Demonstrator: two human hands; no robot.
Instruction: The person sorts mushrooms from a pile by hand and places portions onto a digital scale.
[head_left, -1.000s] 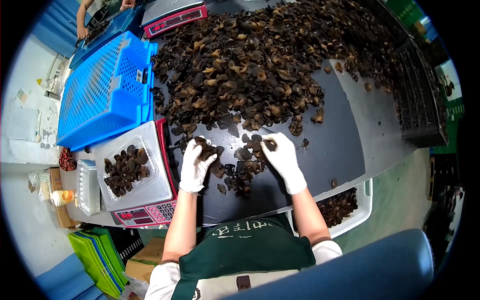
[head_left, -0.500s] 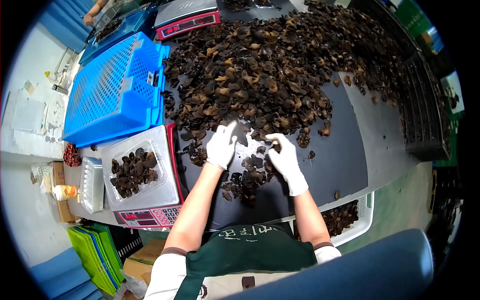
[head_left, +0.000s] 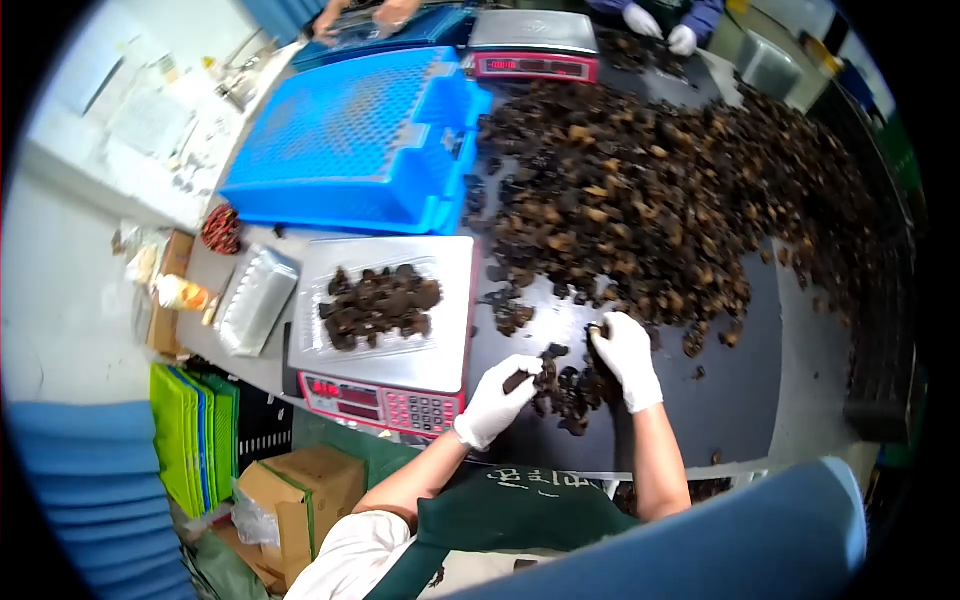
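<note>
My left hand [head_left: 496, 404], in a white glove, is closed around a dark piece of wood ear mushroom [head_left: 517, 381] just right of the scale. Beside its fingertips lies a small cluster of wood ear mushrooms [head_left: 572, 402] on the dark tabletop. My right hand [head_left: 630, 362], also gloved, curls at the cluster's far right side, its fingers closed on a wood ear piece [head_left: 599, 332] that is partly hidden. To the left, a clear plastic tray [head_left: 326, 300] holding wood ears rests on a red digital scale [head_left: 455, 330].
A large heap of wood ears [head_left: 620, 200] spreads across the table's far side. Upturned blue baskets [head_left: 330, 140] stand behind my scale, near a second scale [head_left: 535, 45]. Another clear tray [head_left: 258, 300] lies at left. Co-workers' hands [head_left: 660, 30] show at the far edge.
The view has swung left, so the table things sit further right. My left hand has come back toward me from the heap's edge to the small cluster, and now holds a wood ear piece.
</note>
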